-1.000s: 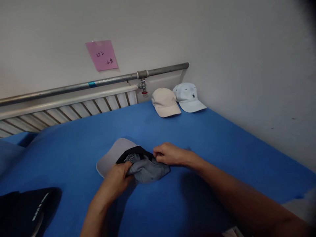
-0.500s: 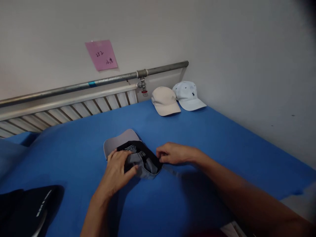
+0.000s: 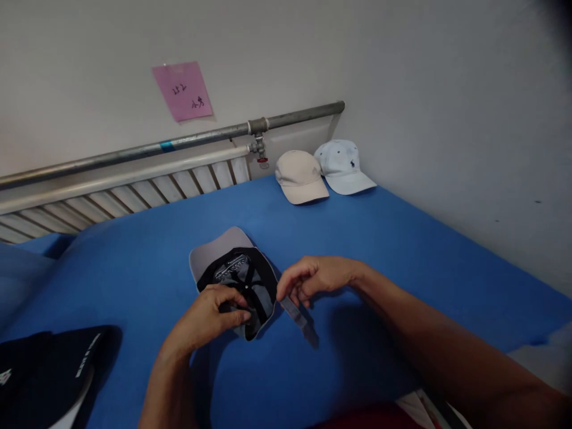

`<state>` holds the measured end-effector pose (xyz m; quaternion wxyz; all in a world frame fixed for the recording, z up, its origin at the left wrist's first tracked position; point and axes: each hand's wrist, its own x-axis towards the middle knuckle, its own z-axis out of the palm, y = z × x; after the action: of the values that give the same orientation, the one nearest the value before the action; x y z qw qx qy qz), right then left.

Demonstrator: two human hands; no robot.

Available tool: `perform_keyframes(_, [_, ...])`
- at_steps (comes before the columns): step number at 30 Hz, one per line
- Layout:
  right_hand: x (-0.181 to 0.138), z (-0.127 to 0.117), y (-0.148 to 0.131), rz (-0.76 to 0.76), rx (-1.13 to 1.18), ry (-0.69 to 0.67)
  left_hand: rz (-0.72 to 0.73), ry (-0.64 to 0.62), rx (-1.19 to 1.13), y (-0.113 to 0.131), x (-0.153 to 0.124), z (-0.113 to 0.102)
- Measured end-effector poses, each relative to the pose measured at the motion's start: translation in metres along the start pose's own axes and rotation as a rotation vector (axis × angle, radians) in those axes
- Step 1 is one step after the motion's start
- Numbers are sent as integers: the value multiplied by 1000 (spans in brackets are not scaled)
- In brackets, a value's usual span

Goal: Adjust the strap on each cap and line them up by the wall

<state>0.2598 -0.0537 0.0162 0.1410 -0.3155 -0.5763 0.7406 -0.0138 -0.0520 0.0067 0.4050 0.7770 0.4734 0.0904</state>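
A grey baseball cap [image 3: 215,253] lies upside down on the blue surface, its brim pointing away to the upper left and its black sweatband and inside seams showing. My left hand [image 3: 212,313] is closed on the near left edge of its opening, with index finger and thumb curled over the inside. Part of the crown is hidden behind that hand. At the cap's right edge, my right hand [image 3: 315,277] pinches the grey strap [image 3: 298,316], whose loose end hangs down towards me. The strap's near end is somewhat blurred.
A beige cap [image 3: 301,177] and a pale blue cap [image 3: 344,170] sit at the back by the wall. A dark navy cap [image 3: 49,369] lies at the near left. Behind the blue surface [image 3: 402,238] run a radiator [image 3: 134,196] and a metal pipe [image 3: 205,137].
My right hand has drawn the strap out from the cap's edge, and more of it shows. My left hand's fingers have curled in, and the cap's inside is more open to view.
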Motion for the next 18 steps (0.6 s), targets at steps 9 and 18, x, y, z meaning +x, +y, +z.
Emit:
perform_keyframes(9, [-1,18,1,-189,-307,98,-79,36,-366,-1,-10,-14])
perform_keyframes(18, [1,47,8,-194,-644,-81,-81,-96,-334,-3,-11,-15])
